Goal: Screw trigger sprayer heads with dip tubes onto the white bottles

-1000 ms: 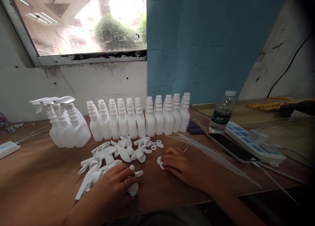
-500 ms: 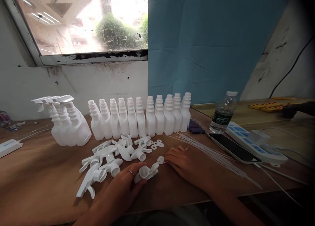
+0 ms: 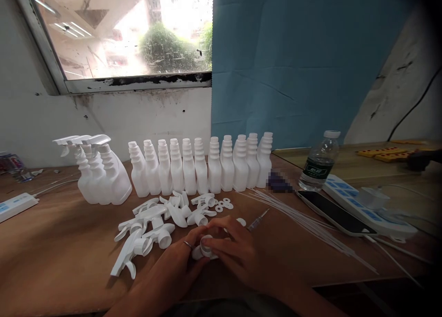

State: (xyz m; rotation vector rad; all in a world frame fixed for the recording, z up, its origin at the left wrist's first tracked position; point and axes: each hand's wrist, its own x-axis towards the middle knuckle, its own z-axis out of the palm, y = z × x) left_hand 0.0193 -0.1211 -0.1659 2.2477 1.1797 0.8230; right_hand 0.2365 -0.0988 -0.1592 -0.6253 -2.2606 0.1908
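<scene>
My left hand [image 3: 176,264], with a ring on one finger, is closed around a white trigger sprayer head [image 3: 206,247] whose round collar faces up. Bent over it, my right hand [image 3: 235,250] has thumb and fingers pinched at the collar's opening; whatever they hold is hidden. Just behind the right hand's knuckles lies a white washer [image 3: 241,222], partly covered. A thin screwdriver-like tool [image 3: 257,219] rests on the table beside that hand. Several loose trigger sprayer heads [image 3: 152,225] are heaped left of the hands, and several small washers [image 3: 224,203] lie beyond.
A row of white open-necked bottles [image 3: 200,174] stands along the back, with bottles wearing sprayer heads [image 3: 103,174] at left. Thin white tubes [image 3: 304,222], a phone [image 3: 334,213], a water bottle [image 3: 317,162] and a power strip [image 3: 366,206] occupy the right side.
My right hand has moved left from the washers to the sprayer head in my left hand, uncovering the screwdriver-like tool. My left hand keeps its hold. The view has shifted slightly.
</scene>
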